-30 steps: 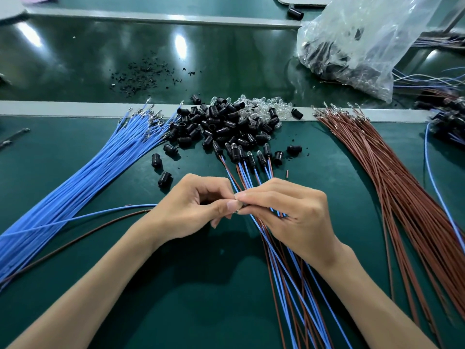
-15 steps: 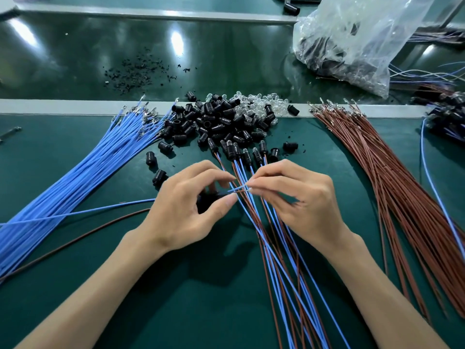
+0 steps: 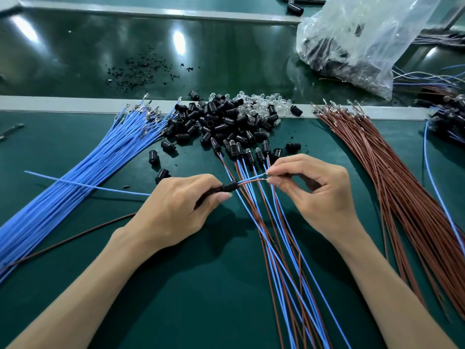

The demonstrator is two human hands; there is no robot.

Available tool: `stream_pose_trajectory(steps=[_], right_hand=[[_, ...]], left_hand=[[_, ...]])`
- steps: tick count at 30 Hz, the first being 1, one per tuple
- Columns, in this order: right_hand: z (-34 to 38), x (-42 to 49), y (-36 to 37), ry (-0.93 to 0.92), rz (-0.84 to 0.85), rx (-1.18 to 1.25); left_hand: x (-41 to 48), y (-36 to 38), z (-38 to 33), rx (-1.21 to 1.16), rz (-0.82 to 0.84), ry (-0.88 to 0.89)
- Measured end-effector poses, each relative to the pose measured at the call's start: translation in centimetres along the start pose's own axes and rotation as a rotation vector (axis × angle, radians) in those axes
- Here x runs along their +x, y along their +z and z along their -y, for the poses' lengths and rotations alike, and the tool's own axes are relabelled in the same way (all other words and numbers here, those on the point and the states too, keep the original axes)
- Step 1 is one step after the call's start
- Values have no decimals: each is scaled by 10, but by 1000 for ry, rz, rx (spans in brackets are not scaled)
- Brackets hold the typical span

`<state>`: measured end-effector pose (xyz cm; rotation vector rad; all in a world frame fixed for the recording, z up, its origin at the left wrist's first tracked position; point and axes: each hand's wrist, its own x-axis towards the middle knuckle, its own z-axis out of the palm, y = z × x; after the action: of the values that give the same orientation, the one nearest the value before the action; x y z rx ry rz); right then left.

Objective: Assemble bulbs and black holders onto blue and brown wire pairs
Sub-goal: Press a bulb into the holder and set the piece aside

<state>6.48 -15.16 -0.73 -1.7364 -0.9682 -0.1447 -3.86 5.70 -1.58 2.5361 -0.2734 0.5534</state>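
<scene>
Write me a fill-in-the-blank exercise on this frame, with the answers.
The left hand grips a black holder threaded on a wire pair, one blue, one ___.
The right hand pinches the ends of that pair's ___ wires.
The bundle of loose blue wires lies to the person's ___.
Missing words: brown, two, left.

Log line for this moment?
left hand: grips black holder | right hand: pinches wire ends | wires pass through holder
</scene>
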Motion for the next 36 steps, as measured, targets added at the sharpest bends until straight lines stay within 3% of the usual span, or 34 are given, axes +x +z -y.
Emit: stream_pose_trajectory(steps=[10,21,27,36], right_hand=[[3,-2,8,9,32,59],[8,-2,9,-33,41,35],[11,-2,10,-62,45,-16],[13,-2,14,-80,47,-33]], left_hand=[[0,-1,0,-75,-8,-26],[1,3,-2,-361,-16,-141],[1,9,-5,-290,-149,-106],[1,8,-3,-250,-78,-30]])
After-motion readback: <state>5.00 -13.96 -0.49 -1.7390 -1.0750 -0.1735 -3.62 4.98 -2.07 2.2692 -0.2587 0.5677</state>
